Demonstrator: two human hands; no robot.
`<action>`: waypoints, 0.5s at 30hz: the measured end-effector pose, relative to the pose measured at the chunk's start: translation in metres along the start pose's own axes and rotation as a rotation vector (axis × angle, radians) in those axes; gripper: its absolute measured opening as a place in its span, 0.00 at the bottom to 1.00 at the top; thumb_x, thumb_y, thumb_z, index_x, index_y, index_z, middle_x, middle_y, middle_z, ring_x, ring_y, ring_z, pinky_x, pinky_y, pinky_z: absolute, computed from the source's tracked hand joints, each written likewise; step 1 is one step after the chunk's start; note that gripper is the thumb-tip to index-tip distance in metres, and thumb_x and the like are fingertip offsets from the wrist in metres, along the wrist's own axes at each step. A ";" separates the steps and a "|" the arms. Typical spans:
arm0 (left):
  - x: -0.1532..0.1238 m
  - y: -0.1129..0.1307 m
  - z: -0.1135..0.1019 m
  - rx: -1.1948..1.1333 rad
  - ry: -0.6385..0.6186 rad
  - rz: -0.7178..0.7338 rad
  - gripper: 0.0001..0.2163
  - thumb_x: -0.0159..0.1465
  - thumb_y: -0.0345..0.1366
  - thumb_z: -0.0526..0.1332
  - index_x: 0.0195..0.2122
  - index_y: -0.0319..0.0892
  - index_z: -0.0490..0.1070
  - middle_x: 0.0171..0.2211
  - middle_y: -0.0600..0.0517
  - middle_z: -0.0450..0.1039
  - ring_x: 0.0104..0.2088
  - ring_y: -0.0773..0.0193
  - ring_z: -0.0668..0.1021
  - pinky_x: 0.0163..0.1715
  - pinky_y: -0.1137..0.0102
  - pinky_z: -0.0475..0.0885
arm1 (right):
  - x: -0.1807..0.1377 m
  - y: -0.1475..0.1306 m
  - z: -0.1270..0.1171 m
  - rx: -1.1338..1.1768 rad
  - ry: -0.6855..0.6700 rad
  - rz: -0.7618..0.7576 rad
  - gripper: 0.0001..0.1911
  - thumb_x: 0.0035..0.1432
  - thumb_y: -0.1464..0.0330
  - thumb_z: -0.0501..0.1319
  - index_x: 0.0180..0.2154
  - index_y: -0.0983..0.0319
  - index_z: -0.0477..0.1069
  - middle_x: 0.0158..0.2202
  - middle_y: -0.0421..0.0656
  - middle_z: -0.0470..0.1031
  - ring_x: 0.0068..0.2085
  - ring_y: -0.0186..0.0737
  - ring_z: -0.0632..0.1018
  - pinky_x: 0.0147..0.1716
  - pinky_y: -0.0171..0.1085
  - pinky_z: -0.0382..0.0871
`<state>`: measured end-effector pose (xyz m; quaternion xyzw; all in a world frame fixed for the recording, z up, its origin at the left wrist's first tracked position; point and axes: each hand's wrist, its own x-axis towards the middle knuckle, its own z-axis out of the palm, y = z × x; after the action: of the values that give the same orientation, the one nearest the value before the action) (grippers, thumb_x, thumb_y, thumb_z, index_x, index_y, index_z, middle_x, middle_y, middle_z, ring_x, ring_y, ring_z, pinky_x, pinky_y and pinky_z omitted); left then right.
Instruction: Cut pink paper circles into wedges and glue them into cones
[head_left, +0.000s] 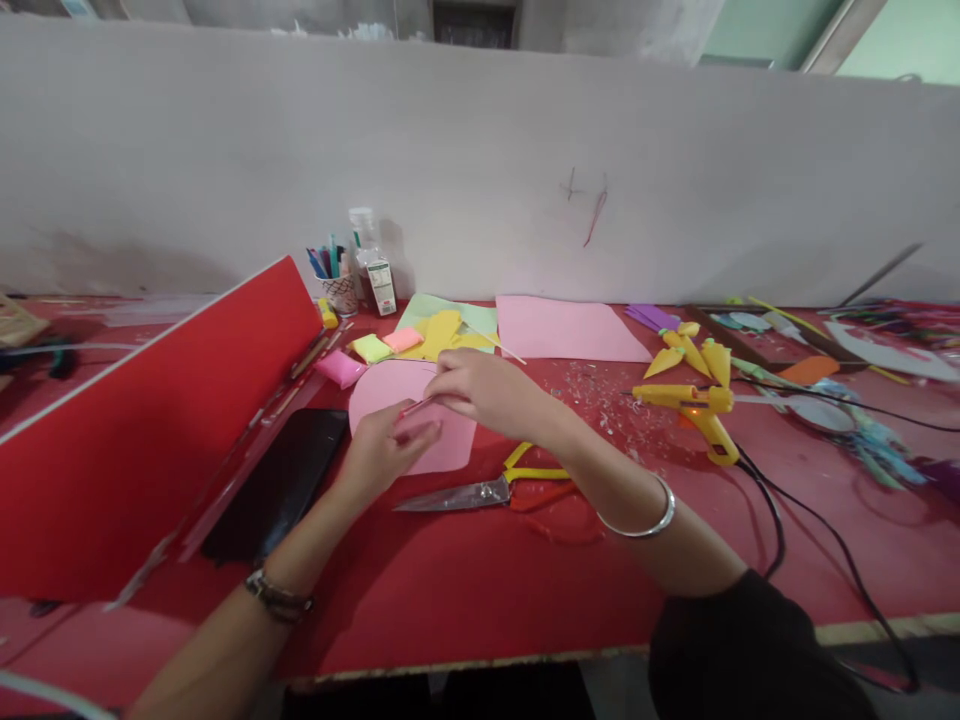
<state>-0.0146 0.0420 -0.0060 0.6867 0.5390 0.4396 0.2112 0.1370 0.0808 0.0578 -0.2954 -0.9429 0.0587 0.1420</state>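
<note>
Above a pink sheet [442,455] with a rounded outline, my two hands meet. A thin pink piece [417,408] runs between them; its exact shape is too small to tell. One end is held by my left hand [381,450], its thumb stretched along below. From above, my right hand [484,388] pinches the other end, with the fingertips partly hidden. Large scissors [480,494] with yellow and orange-red handles lie partly spread just below the sheet, blades pointing left. A black phone-like slab [277,480] lies left of my left hand.
A red panel [172,430] leans at left. Behind are a pen cup [337,292], a bottle [367,255], clay packets [341,369] and a flat pink sheet [570,328]. A yellow glue gun [694,408] with trailing cords and yellow cones [671,355] lie right.
</note>
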 end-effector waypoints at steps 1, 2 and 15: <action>0.000 -0.001 0.000 0.027 0.010 0.018 0.09 0.50 0.41 0.58 0.24 0.40 0.69 0.17 0.56 0.66 0.20 0.68 0.67 0.20 0.76 0.61 | 0.000 -0.003 0.000 -0.012 -0.006 0.019 0.10 0.58 0.72 0.53 0.32 0.64 0.73 0.32 0.44 0.66 0.34 0.35 0.66 0.29 0.33 0.56; -0.001 -0.003 0.001 0.044 0.028 0.029 0.09 0.51 0.40 0.57 0.23 0.40 0.69 0.17 0.56 0.66 0.20 0.68 0.67 0.20 0.76 0.61 | 0.000 -0.005 -0.001 -0.012 -0.013 0.037 0.10 0.58 0.72 0.53 0.32 0.64 0.73 0.33 0.45 0.67 0.34 0.35 0.67 0.29 0.33 0.56; -0.007 0.008 0.006 -0.533 0.029 -0.337 0.22 0.43 0.48 0.64 0.33 0.35 0.72 0.31 0.45 0.77 0.33 0.55 0.77 0.30 0.66 0.73 | -0.039 0.017 0.014 0.751 0.043 0.298 0.16 0.57 0.58 0.53 0.35 0.65 0.68 0.29 0.42 0.70 0.31 0.34 0.69 0.33 0.35 0.66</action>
<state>-0.0058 0.0339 -0.0058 0.5019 0.5138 0.5342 0.4458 0.1732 0.0720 0.0319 -0.3575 -0.7995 0.4130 0.2498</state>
